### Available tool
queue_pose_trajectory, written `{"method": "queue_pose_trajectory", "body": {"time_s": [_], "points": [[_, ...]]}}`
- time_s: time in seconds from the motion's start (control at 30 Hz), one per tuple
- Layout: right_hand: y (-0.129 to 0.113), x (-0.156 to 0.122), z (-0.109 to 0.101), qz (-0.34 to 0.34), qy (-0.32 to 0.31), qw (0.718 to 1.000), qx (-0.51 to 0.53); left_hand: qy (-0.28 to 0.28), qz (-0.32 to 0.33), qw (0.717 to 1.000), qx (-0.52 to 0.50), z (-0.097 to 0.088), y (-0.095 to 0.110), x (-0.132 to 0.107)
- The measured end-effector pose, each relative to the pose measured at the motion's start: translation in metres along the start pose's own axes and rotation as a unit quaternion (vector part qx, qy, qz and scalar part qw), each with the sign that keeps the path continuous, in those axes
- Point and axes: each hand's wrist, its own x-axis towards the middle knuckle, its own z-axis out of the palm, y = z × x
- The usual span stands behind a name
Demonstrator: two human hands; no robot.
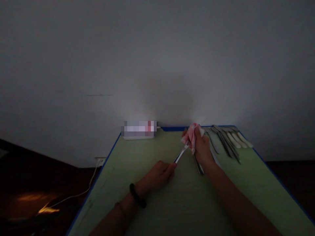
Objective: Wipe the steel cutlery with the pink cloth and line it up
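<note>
My left hand point(162, 173), with a dark band at the wrist, is closed round the handle end of a shiny metal fork point(181, 154). The fork slants up to the right, and its far end is partly covered by a pink and white cloth point(192, 137). Bunched in my right hand point(203, 147), that cloth touches the fork's head. Beneath my right hand and forearm, dark cutlery handles point(199, 165) lie on the table, partly hidden.
Several pieces of metal cutlery point(225, 142) and some with white handles point(240, 139) lie at the table's back right. A lit, blurred-out device point(139, 136) stands at the back left of the green table point(118, 183), against the wall. A white cable point(81, 195) hangs left.
</note>
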Motion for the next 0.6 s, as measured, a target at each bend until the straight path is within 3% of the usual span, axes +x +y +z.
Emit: {"method": "queue_pose_trajectory", "body": {"time_s": [0.1,0.2,0.3,0.43,0.53,0.6], "points": [[-0.003,0.003,0.000,0.021,0.006,0.998,0.065,-0.014,-0.025,0.994,-0.110,-0.002,-0.005,0.001],[-0.011,0.007,0.004,0.063,0.014,0.983,0.174,-0.009,-0.047,0.958,-0.281,-0.004,-0.013,0.005],[-0.021,0.008,0.008,0.095,0.028,0.959,0.264,-0.011,-0.062,0.931,-0.359,-0.003,-0.021,0.010],[-0.014,-0.010,0.021,0.108,0.025,0.978,0.179,0.022,-0.052,0.944,-0.326,0.002,-0.024,0.012],[0.003,-0.038,0.036,0.116,-0.010,0.992,0.049,0.075,-0.031,0.977,-0.199,0.004,-0.017,0.009],[0.009,-0.053,0.045,0.158,-0.027,0.987,0.017,0.108,-0.012,0.989,-0.105,0.005,-0.010,0.008]]}}
